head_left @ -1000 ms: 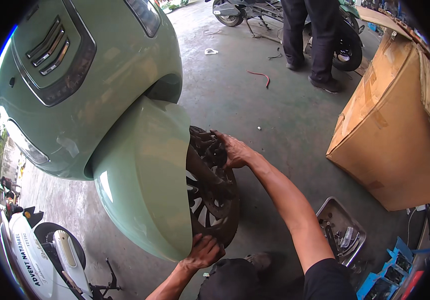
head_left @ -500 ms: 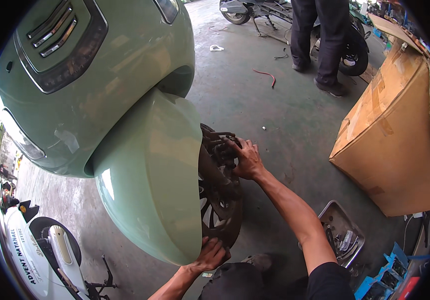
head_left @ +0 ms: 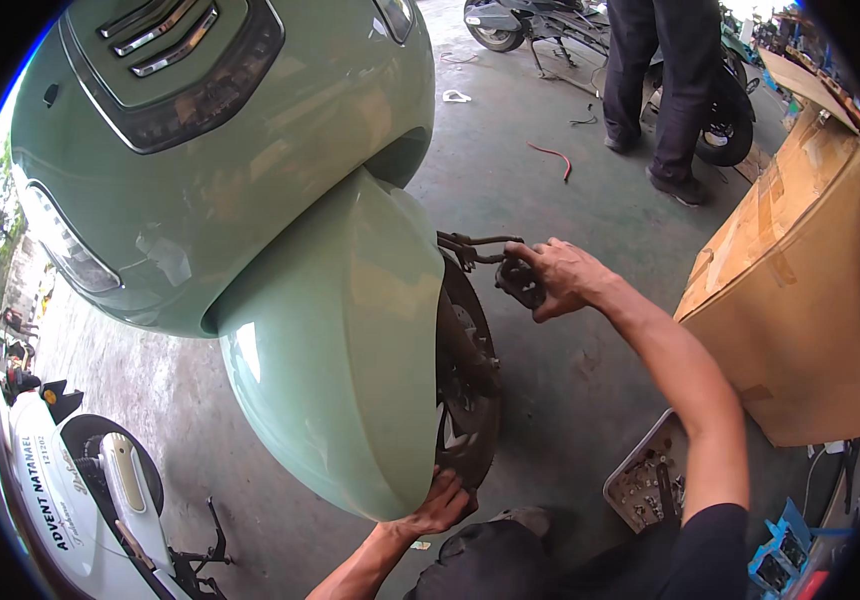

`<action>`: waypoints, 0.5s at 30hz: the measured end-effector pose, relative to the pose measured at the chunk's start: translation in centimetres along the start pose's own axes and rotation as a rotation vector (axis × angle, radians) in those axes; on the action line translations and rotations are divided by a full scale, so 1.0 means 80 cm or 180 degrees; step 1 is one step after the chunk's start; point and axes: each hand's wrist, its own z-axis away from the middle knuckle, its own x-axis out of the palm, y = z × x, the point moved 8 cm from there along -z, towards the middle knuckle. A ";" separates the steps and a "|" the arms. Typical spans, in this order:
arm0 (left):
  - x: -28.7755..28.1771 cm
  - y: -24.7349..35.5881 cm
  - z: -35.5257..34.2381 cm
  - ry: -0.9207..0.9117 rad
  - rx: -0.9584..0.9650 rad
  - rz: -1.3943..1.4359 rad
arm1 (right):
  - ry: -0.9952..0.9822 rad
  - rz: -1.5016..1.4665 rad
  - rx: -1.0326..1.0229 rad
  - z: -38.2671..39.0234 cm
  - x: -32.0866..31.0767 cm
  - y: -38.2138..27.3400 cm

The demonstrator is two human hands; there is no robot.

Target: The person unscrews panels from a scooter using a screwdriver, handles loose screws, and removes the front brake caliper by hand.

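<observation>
My right hand (head_left: 567,277) is closed around a dark brake caliper (head_left: 520,283), held out beside the front wheel and apart from it. From the caliper, dark hoses (head_left: 470,249) lead back behind the pale green front fender (head_left: 340,350) of a scooter. My left hand (head_left: 440,505) is closed on the lower part of the front tire (head_left: 480,455), by the fender's bottom tip. Between fender and tire rim, part of the brake disc (head_left: 462,340) shows. Most of the wheel is hidden by the fender.
At right stands a large cardboard box (head_left: 790,320); near my right forearm lies a metal tray (head_left: 614,487) with small parts. A white scooter (head_left: 45,490) is at lower left. Beyond, a person in dark trousers (head_left: 675,90) stands by another motorbike. A red hose piece (head_left: 555,153) lies on the floor.
My right hand has drawn the brake caliper away from the wheel, to the right. My left hand stays low on the tire. The whole view has shifted slightly.
</observation>
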 end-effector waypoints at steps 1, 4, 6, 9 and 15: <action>0.000 0.001 0.003 -0.0056 -0.0034 0.0021 | -0.0660 -0.0192 0.0008 0.024 -0.008 -0.016; 0.006 -0.008 0.006 -0.0496 -0.0349 0.0115 | -0.1795 -0.1023 0.0066 0.104 -0.024 -0.058; -0.010 0.000 -0.021 -0.0475 -0.0790 0.0327 | -0.1815 -0.2309 -0.0248 0.137 -0.020 -0.095; -0.027 0.005 -0.067 0.0360 -0.1468 0.1240 | -0.1292 -0.3567 -0.0347 0.160 -0.025 -0.113; 0.078 -0.058 -0.131 0.0850 -0.3746 0.6394 | -0.0590 -0.2942 -0.0272 0.152 0.018 -0.101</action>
